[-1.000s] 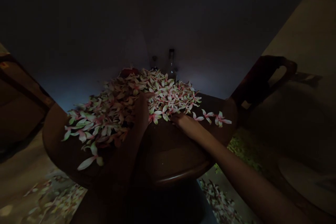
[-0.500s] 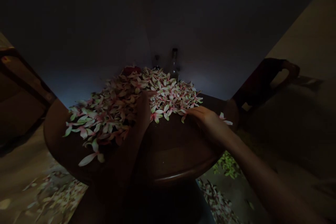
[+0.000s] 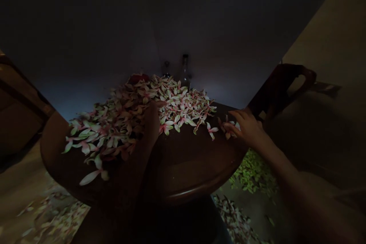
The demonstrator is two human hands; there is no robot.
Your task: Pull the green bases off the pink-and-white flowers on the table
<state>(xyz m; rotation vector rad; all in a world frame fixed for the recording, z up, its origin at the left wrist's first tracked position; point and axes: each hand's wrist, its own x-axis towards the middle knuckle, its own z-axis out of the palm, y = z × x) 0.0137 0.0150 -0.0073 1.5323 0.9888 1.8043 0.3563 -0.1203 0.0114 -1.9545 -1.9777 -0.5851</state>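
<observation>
Pale pink-and-white flowers with green-tipped petals [image 3: 114, 122] lie heaped across the left and back of a round dark wooden table [image 3: 183, 175]. My left hand [image 3: 151, 118] rests against the right part of this heap, one digit stretched to the right over the blossoms; its other fingers are lost in the dark. Over the table's right side, my right hand [image 3: 248, 124] has thumb and fingers apart around a few loose flowers [image 3: 228, 131]. A single flower [image 3: 212, 131] lies between that hand and the heap.
Behind the heap stand a glass bottle [image 3: 185, 74], a smaller bottle [image 3: 166, 69] and a red object [image 3: 139, 78], close to the wall. Below are green leafy bits [image 3: 253, 173] and more pale flowers [image 3: 234, 215]. A dark wooden chair [image 3: 277, 87] stands at right.
My right hand has moved right, away from the heap's edge to the loose flowers, and its fingers have spread. One flower now lies apart from the heap. My left hand stays at the heap.
</observation>
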